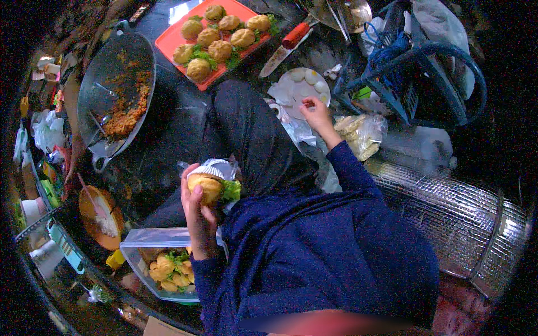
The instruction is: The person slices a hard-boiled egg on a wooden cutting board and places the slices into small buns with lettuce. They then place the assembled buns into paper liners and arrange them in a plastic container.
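My left hand [193, 204] is wrapped round a golden puff bun [207, 189] with green lettuce [230, 191] sticking out at its right side. A white pleated paper cup [209, 171] sits against the bun's upper edge. Over a pale round plate [292, 107] is my right hand [318, 116], its fingers curled in with the tips close together; whether anything small is between them I cannot make out. Slices of boiled egg [311, 78] lie along the plate's far rim. White paper or plastic sheets [279, 92] are beside the plate.
An orange tray [162, 43] of lettuce-filled buns stands ahead. At left are a wok [89, 73] with orange-brown filling and an orange bowl [89, 224]. A clear box [134, 239] of puffs is near my left arm. A knife [280, 56] and blue basket [471, 61] are far right.
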Demonstrator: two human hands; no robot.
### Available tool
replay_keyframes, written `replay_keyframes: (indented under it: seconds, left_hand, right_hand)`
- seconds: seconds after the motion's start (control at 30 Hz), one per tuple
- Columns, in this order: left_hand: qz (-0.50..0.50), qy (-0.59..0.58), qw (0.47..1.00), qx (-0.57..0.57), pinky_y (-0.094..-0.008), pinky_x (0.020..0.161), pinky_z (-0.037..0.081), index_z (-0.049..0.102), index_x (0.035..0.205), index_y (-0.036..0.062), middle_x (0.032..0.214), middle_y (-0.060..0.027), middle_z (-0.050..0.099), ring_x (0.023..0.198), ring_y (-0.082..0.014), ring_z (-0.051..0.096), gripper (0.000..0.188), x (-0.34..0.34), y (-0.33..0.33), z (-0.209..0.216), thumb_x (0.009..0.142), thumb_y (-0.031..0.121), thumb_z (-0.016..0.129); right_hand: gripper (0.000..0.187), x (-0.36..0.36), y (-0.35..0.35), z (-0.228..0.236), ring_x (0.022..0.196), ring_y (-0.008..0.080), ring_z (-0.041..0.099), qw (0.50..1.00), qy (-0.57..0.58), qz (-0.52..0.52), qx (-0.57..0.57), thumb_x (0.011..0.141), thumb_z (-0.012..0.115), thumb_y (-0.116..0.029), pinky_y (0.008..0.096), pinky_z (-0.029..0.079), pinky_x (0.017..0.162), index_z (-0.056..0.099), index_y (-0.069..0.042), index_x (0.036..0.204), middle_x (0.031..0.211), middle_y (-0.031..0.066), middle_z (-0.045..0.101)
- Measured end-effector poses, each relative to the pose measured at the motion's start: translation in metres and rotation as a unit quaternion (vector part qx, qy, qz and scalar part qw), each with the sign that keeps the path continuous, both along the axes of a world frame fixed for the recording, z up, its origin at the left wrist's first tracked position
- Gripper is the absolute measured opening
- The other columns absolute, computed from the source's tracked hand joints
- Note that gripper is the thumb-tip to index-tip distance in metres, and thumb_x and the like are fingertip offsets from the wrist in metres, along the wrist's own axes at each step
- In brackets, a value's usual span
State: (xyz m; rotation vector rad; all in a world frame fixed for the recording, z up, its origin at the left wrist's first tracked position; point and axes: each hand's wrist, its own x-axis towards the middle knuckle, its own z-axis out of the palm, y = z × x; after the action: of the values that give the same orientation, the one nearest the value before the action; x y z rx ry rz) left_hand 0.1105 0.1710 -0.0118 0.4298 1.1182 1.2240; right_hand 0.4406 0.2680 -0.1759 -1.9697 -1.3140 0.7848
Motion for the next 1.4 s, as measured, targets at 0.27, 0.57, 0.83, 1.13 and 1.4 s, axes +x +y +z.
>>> replay_keyframes:
  seconds: [0.27,0.57,0.83,1.13,1.4]
  left_hand:
    - [-0.067,0.063,0.995,-0.041,-0.0264,0.079,0.049,0.045,0.124,0.0048,0.103,-0.0087,0.055,0.091,-0.016,0.058,0.05,0.015,0.013,-0.013,0.081,0.022,0.064]
    - [-0.065,0.025,0.995,-0.077,-0.03,0.083,0.05,0.043,0.126,0.005,0.102,-0.0078,0.055,0.093,-0.0168,0.058,0.051,0.018,0.02,-0.013,0.082,0.024,0.061]
    - [-0.032,-0.043,0.99,-0.129,-0.0423,0.085,0.053,0.044,0.129,0.0117,0.109,-0.0092,0.058,0.1,-0.0259,0.06,0.05,0.013,0.022,-0.024,0.091,0.043,0.05]
    - [-0.244,0.255,0.936,0.011,-0.0288,0.082,0.049,0.05,0.121,0.0065,0.1,-0.0053,0.058,0.093,-0.0152,0.059,0.049,0.025,0.048,-0.016,0.081,0.026,0.07]
    - [-0.362,0.423,0.794,0.244,-0.0387,0.084,0.049,0.055,0.107,0.0047,0.1,-0.0154,0.062,0.095,-0.0313,0.062,0.051,0.054,0.117,-0.067,0.069,0.029,0.078]
  right_hand:
    - [0.027,0.043,0.0,-0.042,0.079,0.0233,0.067,0.996,-0.05,-0.067,-0.027,0.074,0.071,-0.026,0.0345,0.052,0.073,0.066,-0.006,0.093,0.086,0.0089,0.069]
    - [0.031,0.025,0.015,-0.044,0.079,0.02,0.066,0.994,-0.07,0.039,-0.072,0.075,0.072,-0.025,0.0331,0.052,0.073,0.064,-0.005,0.098,0.085,0.0077,0.069]
    - [0.031,0.006,0.003,-0.032,0.076,0.0216,0.067,0.993,-0.058,0.073,-0.075,0.075,0.072,-0.026,0.0336,0.052,0.071,0.065,-0.004,0.096,0.083,0.0092,0.069]
    - [0.034,0.027,0.002,-0.029,0.079,0.0262,0.067,0.988,-0.121,0.061,-0.077,0.076,0.071,-0.03,0.0364,0.052,0.072,0.065,-0.005,0.098,0.084,0.0117,0.069]
    - [0.032,0.027,0.012,-0.04,0.078,0.0258,0.067,0.991,-0.116,0.06,-0.016,0.076,0.071,-0.029,0.0351,0.052,0.072,0.065,-0.006,0.097,0.088,0.0122,0.069]
